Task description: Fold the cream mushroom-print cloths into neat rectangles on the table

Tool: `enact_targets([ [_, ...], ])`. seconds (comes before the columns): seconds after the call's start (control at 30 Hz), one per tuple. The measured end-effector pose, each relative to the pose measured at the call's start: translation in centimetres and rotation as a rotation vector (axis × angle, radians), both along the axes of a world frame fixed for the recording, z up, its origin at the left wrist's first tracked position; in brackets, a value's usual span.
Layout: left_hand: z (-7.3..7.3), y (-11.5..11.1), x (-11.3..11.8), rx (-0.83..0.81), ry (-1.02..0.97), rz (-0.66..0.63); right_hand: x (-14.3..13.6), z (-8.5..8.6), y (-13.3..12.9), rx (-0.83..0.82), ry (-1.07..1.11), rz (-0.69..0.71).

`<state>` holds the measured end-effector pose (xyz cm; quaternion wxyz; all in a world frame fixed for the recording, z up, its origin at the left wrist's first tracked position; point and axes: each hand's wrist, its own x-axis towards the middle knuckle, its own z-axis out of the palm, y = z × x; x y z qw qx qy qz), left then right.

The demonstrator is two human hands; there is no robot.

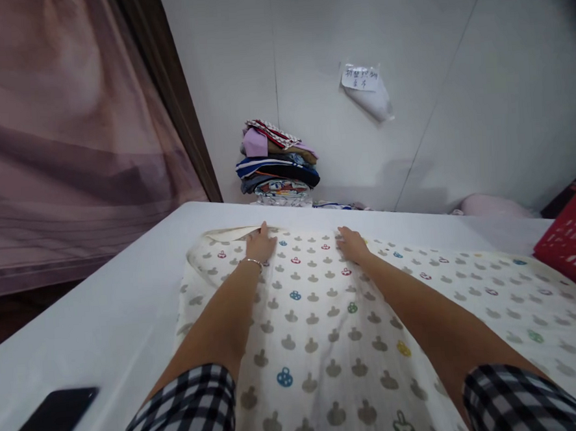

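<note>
Nearest my camera, two checked sleeves (192,410) flanked the near part of the cloth (317,298), which lay spread on the table (127,303). At its far edge, the left hand (260,245) rested with one finger extended apart; the right hand (352,244) showed fingers close together. From my remote view I could not tell whether either hand pinched the cloth. I judged that uneven pulling could skew it, that pressing on its curled far-left corner (233,233) could set a crease, and that the basket (575,243), by its far-right end, could snag it. The table was white and smooth, with a phone (47,425) left of the cloth. Beyond the cloth, I saw a clothes pile (279,170) and a pale wall (220,57) bearing a note (360,78); a pink curtain (70,157) hung to the cloth's left.
</note>
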<state>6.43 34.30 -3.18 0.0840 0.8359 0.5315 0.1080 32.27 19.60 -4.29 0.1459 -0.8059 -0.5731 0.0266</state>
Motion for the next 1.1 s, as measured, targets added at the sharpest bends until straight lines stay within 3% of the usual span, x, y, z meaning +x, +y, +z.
enact_targets([
  [0.23, 0.1, -1.1, -2.9, 0.056, 0.066, -0.189, -3.8, -0.7, -1.7, -0.063, -0.063, 0.205],
  [0.37, -0.2, -1.2, -4.0, -0.012, 0.121, -0.165, -4.3, 0.3, -2.5, -0.062, -0.071, 0.232],
  [0.47, -0.2, -1.2, -4.3, 0.021, 0.146, -0.183, -1.4, 1.6, -4.8, -0.02, -0.099, 0.157],
  [0.6, -0.2, -1.1, -4.8, 0.047, 0.18, -0.191, 6.3, 3.0, -10.5, -0.042, -0.146, -0.188],
  [0.7, 0.2, -0.8, -4.5, 0.0, 0.202, -0.165, 12.0, 3.4, -14.5, -0.102, -0.145, -0.366],
  [0.8, 1.2, -1.0, -2.6, 0.044, 0.19, -0.148, 15.7, 3.1, -16.1, -0.171, -0.131, -0.423],
  [0.87, 2.0, -1.8, -0.2, 0.113, 0.163, -0.194, 17.2, 2.6, -15.8, -0.211, -0.117, -0.411],
  [1.0, 2.9, -4.9, 6.8, 0.13, 0.141, -0.393, 19.1, 2.0, -14.3, -0.281, -0.088, -0.377],
  [1.1, 2.8, -8.0, 12.1, 0.125, 0.12, -0.545, 20.2, 2.2, -13.2, -0.341, -0.066, -0.369],
])
